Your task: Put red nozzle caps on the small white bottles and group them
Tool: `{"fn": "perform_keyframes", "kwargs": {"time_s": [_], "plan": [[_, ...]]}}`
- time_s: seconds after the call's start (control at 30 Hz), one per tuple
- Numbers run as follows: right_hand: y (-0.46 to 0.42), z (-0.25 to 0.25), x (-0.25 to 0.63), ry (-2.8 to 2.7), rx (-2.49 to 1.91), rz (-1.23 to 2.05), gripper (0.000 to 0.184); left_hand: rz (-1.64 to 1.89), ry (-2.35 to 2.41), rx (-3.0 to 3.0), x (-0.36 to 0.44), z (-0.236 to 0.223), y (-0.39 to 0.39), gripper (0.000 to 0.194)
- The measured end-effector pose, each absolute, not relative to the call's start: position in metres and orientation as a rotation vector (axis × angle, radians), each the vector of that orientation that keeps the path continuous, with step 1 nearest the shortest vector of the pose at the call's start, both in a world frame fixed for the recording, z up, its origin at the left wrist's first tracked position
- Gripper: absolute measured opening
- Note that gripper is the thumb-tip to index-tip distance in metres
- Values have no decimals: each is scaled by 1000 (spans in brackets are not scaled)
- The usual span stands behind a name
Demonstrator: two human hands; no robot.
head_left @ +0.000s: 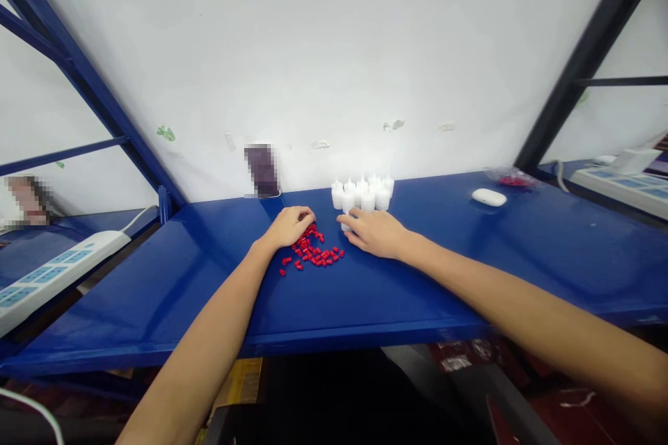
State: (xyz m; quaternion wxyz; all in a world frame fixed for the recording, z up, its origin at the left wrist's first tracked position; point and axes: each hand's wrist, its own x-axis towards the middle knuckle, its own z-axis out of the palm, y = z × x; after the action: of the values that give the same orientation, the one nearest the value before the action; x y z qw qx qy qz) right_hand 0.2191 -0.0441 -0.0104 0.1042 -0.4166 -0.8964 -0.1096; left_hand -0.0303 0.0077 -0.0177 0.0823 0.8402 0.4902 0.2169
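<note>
"Looking through the head view, what is your left hand (289,225) doing?"

"It is resting over the upper edge of a loose scatter of small red caps (318,256). My fingers are curling together towards the caps, but their tips are hiding from me, so I cannot tell whether they are pinching one."

"And your right hand (378,231)?"

"That one is reaching in from the right, palm down, and its fingers are spreading a little around a white bottle (345,227) at the near edge of the group. They seem to be touching it, though it is showing too small for me to say whether they are clamping it."

"Where are the others?"

"The white squeeze bottles (367,200) are standing upright in a close cluster just beyond my right hand, their narrow tips pointing up. The caps are lying between my hands and nearer to me, spreading over the blue table (198,306)."

"What else is sitting around you?"

"A dark phone (264,172) is leaning against the white wall (313,49), beyond my left hand. A rounded white case (489,197) is lying well to the right of the bottles, and a clear bag (514,179) holding something red is resting behind it. A white power strip (57,274) is lying off to my left, and a second power strip (626,185) is showing at far right."
</note>
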Motion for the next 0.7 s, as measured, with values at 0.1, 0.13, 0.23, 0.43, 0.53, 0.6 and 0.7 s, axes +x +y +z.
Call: {"fn": "perform_keyframes", "kwargs": {"time_s": [0.1, 0.13, 0.23, 0.43, 0.53, 0.6, 0.7], "plan": [[-42, -9, 219, -2655, -1177, -338, 36, 641, 1478, 2502, -30, -18, 8, 34], [-41, -7, 222, -2612, -1164, -335, 36, 639, 1478, 2498, -30, -17, 7, 34], [-32, 3, 234, -2355, -1173, -383, 39, 636, 1461, 2492, -30, -16, 6, 39], [-8, 6, 256, -2086, -1268, -513, 40, 636, 1473, 2479, -31, -16, 8, 40], [-3, -1, 256, -2180, -1315, -499, 40, 629, 1490, 2473, -31, -17, 8, 37], [-3, -4, 254, -2212, -1348, -486, 39, 626, 1478, 2474, -30, -17, 8, 38], [-4, -6, 253, -2231, -1336, -455, 38, 626, 1468, 2463, -30, -16, 7, 37]]}}
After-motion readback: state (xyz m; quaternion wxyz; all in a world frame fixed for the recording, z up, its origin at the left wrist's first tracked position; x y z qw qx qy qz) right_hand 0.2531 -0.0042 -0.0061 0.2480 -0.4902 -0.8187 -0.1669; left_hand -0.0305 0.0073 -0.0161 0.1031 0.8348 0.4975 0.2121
